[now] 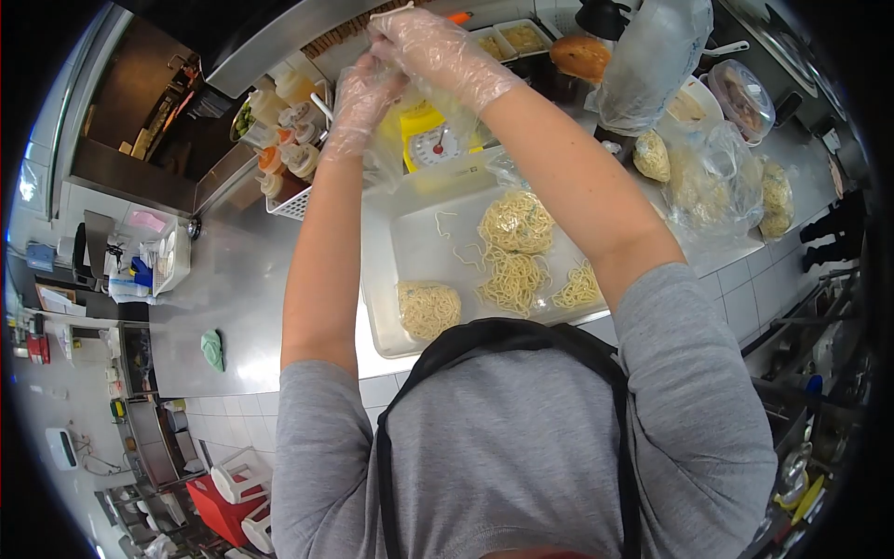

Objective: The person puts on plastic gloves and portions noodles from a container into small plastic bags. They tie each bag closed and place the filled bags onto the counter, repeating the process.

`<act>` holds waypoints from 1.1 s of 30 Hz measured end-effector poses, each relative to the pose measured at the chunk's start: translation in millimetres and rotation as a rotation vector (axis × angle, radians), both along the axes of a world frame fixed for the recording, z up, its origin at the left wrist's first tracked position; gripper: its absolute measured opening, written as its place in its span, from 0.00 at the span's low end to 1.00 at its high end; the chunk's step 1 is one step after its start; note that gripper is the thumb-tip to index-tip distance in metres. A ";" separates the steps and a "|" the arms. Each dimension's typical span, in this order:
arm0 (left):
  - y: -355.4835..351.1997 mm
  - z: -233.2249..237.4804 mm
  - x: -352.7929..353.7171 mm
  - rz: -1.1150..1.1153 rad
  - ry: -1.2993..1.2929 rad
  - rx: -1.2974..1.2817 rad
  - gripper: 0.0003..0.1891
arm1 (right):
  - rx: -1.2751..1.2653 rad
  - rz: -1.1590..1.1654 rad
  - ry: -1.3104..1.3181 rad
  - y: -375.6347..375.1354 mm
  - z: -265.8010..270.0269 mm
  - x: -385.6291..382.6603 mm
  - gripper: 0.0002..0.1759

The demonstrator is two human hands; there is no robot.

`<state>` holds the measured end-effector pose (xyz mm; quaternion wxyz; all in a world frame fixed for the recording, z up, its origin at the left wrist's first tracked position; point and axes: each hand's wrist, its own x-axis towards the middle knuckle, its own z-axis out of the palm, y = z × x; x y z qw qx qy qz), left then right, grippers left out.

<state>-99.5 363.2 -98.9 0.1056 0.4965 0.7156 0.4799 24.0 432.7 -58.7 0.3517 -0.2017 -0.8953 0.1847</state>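
Note:
Both my hands wear clear plastic gloves and are raised close together at the top of the view. My left hand [366, 96] has its fingers closed on thin clear plastic. Beside it, my right hand [424, 47] is also closed at the top of this clear plastic bag [447, 101], which hangs in front of a yellow scale [431, 140]. Below lies a translucent tray [410, 247] with loose noodles [512, 279], a bagged noodle portion [517, 222] and another bagged portion [428, 311] at its near left corner.
Sauce bottles [279, 154] stand in a white basket [291, 203] left of the scale. Noodle bags [712, 182] and a lidded container [742, 96] are on the right. A green cloth [212, 349] lies on the steel counter [233, 270]. Bread [579, 58] sits at the back.

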 end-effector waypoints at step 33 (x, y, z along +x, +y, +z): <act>0.7 13.7 -10.2 -0.010 -0.072 0.082 0.31 | -0.073 0.428 -0.360 -59.0 5.4 165.5 0.10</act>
